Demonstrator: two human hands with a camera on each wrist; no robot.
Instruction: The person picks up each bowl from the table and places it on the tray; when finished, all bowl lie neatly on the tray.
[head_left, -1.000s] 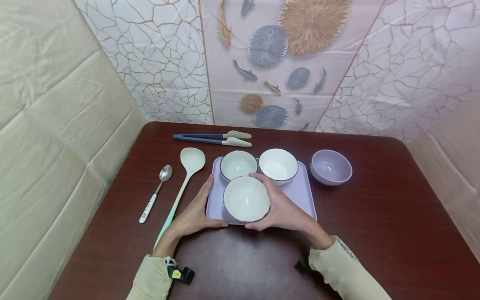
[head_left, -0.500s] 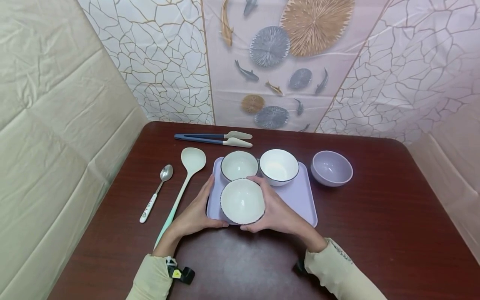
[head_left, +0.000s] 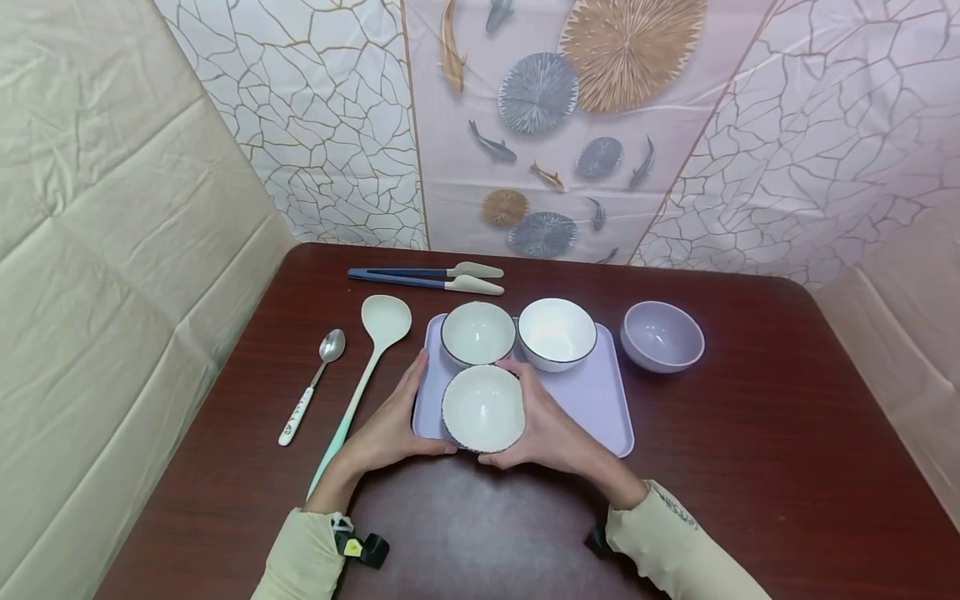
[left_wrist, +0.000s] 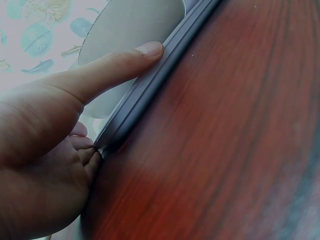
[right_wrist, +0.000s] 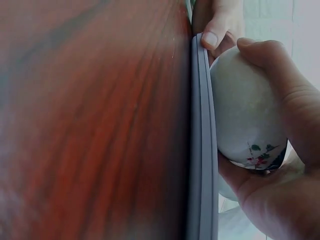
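Note:
My right hand (head_left: 551,429) grips a white bowl (head_left: 482,410) with a dark speckled rim, thumb at its near side. The bowl is at the front left of a lilac tray (head_left: 596,408), on it or very close above. In the right wrist view a small floral print shows on the bowl's side (right_wrist: 257,150). My left hand (head_left: 390,429) holds the tray's front left corner, thumb over the front rim (left_wrist: 167,45) and fingers along the left side. Behind, on the tray, stand a pale grey-green bowl (head_left: 477,333) and a white dark-rimmed bowl (head_left: 557,332).
A lilac bowl (head_left: 662,337) stands right of the tray on the dark red table (head_left: 765,417). To the left lie a ladle (head_left: 386,320) with a mint handle and a spoon (head_left: 315,383). Blue-handled tongs (head_left: 426,277) lie behind the tray.
The right hand has brought its bowl slightly left and nearer me, and the bowl looks lower and smaller. My left hand keeps its place at the tray's corner.

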